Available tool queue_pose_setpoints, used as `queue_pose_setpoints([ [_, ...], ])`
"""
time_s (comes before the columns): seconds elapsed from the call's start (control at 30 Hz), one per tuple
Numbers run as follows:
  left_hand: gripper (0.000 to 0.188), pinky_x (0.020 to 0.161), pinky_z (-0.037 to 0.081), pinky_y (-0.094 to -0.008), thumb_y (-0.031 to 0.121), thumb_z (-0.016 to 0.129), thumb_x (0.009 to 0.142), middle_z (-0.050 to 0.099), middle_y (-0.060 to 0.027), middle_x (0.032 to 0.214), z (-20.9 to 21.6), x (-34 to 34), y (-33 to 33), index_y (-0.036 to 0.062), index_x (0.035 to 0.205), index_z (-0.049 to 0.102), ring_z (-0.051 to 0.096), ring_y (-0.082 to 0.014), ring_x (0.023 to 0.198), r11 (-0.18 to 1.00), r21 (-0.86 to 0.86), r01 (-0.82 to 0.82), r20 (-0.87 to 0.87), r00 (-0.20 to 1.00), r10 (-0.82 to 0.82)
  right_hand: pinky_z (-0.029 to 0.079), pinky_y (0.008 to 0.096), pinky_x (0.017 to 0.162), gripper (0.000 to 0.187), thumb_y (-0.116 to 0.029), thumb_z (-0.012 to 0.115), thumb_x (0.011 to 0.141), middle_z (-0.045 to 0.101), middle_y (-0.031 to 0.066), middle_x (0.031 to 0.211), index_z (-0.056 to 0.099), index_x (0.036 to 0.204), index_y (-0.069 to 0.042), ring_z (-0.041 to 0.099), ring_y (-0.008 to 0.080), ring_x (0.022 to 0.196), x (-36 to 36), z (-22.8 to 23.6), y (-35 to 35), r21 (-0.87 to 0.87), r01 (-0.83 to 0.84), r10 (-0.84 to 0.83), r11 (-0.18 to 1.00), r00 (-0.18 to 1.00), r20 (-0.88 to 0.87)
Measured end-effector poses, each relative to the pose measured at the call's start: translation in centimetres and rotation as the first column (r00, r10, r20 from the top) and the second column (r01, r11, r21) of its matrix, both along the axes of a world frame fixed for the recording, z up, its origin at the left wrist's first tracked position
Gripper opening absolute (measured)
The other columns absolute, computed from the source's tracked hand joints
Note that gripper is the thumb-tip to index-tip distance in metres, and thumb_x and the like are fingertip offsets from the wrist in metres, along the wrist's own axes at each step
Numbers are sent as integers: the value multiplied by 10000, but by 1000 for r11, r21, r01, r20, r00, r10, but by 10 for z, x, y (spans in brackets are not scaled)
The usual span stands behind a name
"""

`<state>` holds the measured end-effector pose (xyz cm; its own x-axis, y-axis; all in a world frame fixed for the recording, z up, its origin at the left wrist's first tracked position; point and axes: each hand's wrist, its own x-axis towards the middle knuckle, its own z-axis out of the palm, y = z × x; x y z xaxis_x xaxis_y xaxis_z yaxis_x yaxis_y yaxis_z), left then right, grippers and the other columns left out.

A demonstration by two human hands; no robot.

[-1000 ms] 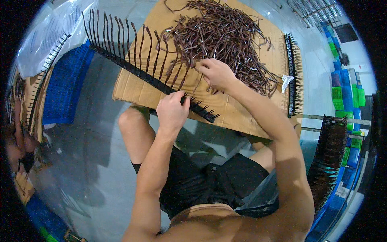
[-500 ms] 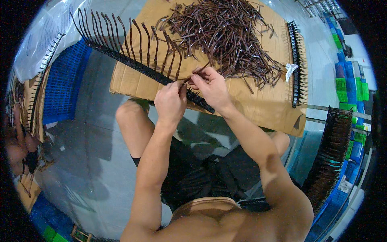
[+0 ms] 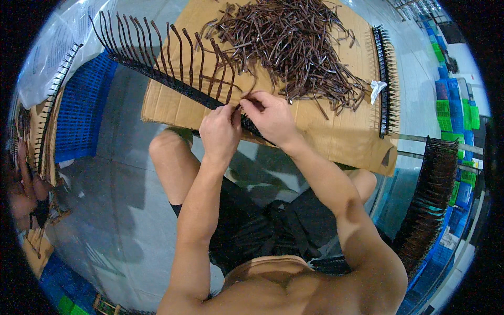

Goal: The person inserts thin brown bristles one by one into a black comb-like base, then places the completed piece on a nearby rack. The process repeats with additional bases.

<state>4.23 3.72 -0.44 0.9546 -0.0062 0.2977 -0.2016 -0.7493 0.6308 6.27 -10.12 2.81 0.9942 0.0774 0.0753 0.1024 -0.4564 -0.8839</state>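
My left hand (image 3: 219, 131) and my right hand (image 3: 270, 119) meet over the near end of a long black strip (image 3: 184, 93). Both hands have their fingers pinched together on a thin brown stem (image 3: 247, 96), whose lower part is hidden by the fingers. A row of similar bent brown stems (image 3: 170, 55) stands up from the strip, from its far left end to just beside my left hand. Beyond my right hand lies a large heap of loose brown stems (image 3: 283, 44), tangled together on a flattened cardboard sheet (image 3: 341, 142).
Another black toothed strip (image 3: 386, 84) lies along the cardboard's right edge, beside a crumpled white paper (image 3: 377, 90). To the right hangs a rack of dark filled strips (image 3: 430, 194). A blue crate (image 3: 84, 105) stands at the left, with a second toothed strip (image 3: 52, 105) beyond it.
My right hand has shifted slightly left and down, closer to my left hand. The stem's free part now points up and away from the strip.
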Motion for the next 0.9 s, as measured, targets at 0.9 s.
queue_pose_setpoints([
  [0.9,146,595,496,-417,195,666,832,641,-127,761,7,-12,-5,54,809,635,627,-337,675,998,-13,56,-48,997,-57,540,264,634,351,-36,658,833,633,117,908,506,1133,62,653,161,788,-11,7,-9,485,293,-140,824,935,-327],
])
